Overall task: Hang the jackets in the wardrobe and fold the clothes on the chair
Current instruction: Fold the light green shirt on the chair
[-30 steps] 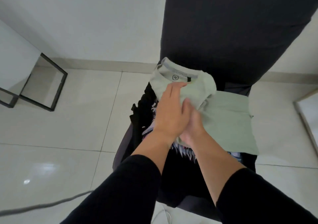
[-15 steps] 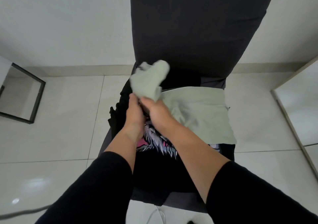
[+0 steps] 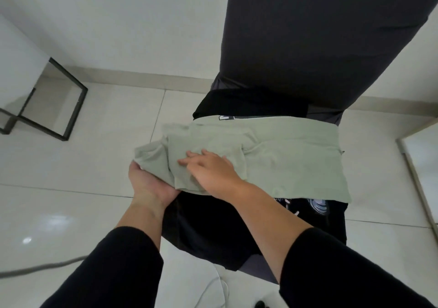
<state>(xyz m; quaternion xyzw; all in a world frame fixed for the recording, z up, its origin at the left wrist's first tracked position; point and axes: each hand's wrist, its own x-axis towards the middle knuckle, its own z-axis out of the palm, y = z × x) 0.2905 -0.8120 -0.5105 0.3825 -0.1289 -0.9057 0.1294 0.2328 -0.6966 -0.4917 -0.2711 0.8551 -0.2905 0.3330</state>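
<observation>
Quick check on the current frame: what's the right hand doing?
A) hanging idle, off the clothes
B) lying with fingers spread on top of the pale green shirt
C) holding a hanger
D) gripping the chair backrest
B: the right hand lies with fingers spread on the folded part of the pale green shirt on the chair, while the left hand holds the shirt's edge from below.
</observation>
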